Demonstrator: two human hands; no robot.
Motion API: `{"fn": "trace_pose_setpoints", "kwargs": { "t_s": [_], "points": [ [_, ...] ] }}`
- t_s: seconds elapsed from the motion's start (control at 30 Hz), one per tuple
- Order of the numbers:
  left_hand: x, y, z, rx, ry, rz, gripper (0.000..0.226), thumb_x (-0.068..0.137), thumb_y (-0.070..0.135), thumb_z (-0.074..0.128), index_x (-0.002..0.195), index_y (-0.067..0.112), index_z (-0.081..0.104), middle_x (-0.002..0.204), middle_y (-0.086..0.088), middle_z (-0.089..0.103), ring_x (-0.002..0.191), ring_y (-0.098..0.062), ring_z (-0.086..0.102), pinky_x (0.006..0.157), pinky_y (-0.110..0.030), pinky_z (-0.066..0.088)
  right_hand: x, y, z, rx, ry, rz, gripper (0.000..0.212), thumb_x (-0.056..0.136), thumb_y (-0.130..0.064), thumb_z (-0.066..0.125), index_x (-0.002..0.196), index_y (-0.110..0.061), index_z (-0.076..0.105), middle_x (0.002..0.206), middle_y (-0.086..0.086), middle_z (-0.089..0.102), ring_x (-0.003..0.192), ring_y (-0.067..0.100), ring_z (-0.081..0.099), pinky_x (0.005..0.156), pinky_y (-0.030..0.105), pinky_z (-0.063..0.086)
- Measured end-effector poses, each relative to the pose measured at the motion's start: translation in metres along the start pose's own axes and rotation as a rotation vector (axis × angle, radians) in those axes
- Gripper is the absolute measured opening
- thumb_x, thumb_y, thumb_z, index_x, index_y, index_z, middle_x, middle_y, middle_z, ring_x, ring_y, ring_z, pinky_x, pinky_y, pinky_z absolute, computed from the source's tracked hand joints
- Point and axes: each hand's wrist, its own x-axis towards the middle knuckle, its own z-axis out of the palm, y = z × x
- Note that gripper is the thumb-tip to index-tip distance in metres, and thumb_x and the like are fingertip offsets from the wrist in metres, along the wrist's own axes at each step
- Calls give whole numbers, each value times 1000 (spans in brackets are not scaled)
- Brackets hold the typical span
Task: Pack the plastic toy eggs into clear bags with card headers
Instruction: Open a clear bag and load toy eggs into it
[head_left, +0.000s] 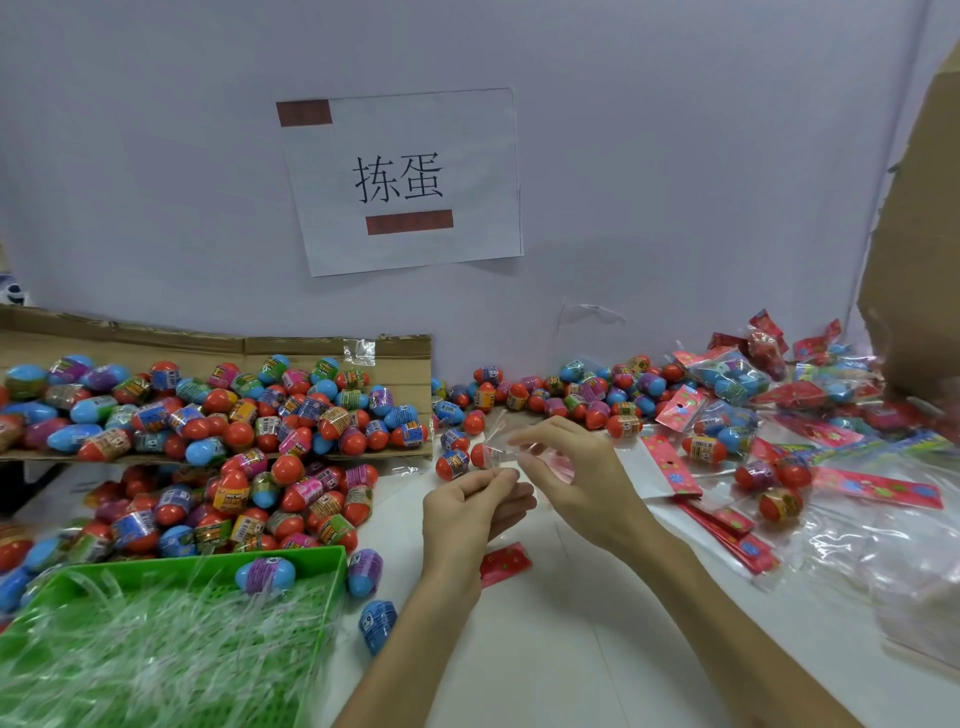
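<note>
White table (524, 654), crinkled clear bag (496, 435)

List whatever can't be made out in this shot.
Head view:
Clear bag between left hand and right hand: transparent, outline and contents unclear.
Egg labels: print too small.
Green tray: cut off by left and bottom edges.
Cardboard sheet: cut off by right edge.

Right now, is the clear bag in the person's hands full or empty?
Empty, it seems: left hand and right hand pinch the clear bag, crumpled film with no egg bulging inside.
</note>
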Motion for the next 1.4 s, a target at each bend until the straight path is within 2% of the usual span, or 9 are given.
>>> {"fn": "trace_pose_setpoints", "kwargs": {
  "t_s": [0.13,0.27,0.5,0.63,0.77,0.87,1.03,1.2,1.4],
  "points": [
    [-1,-1,1,143,-11,121,11,96,18,71,103,15,78,85,-2,81,82,-17,79,71,-24,62,0,-9,2,150,-19,53,10,90,-40,65,94,-32,69,94,-19,68,95,6,66,82,16,50],
    [-6,-5,3,499,70,465,22,93,13,74,86,33,73,80,20,74,80,-1,71,68,-17,58,-1,-16,8,291,-56,166,31,78,-49,75,89,-22,63,91,-10,67,95,9,67,85,21,54],
    [-8,-6,8,653,104,698,26,87,28,82,106,34,66,103,26,67,104,1,63,88,-17,52,1,-19,10,289,129,157,7,89,-20,75,88,-26,72,97,-11,69,102,12,63,93,32,50],
    [-7,-1,7,533,54,571,18,91,37,76,107,31,69,105,19,70,105,-2,65,88,-18,54,5,-12,2,339,227,201,22,94,-8,68,88,-28,75,92,-14,71,95,8,67,83,20,52],
    [-6,4,7,196,-93,93,31,90,41,74,111,18,72,101,-1,78,94,-17,76,79,-28,62,9,-8,-3,640,255,301,17,97,-4,64,93,-15,76,89,3,76,85,21,75,75,26,60],
    [-5,7,4,-55,-240,-120,50,85,50,74,124,21,69,114,-2,78,105,-20,75,86,-34,60,8,-10,-7,898,171,395,21,98,-5,62,91,-18,78,95,13,76,89,31,75,77,32,61],
    [-1,9,1,-120,-204,27,53,81,51,75,128,27,71,124,1,75,117,-21,70,102,-43,54,6,-12,-5,877,2,462,3,91,-11,71,92,-13,73,94,14,74,86,30,71,82,38,60],
    [1,12,-5,-110,-93,192,21,101,18,63,107,24,82,112,-7,78,104,-25,74,87,-33,61,3,-17,3,799,-69,495,12,92,-19,72,101,-11,74,92,7,74,83,19,70,72,27,55],
    [0,11,-1,5,-33,240,18,96,30,67,99,19,82,95,-7,79,96,-25,74,88,-36,60,3,-16,5,735,-58,516,20,88,-30,74,96,-12,77,89,10,76,77,19,70,71,29,55]
  ]
}}
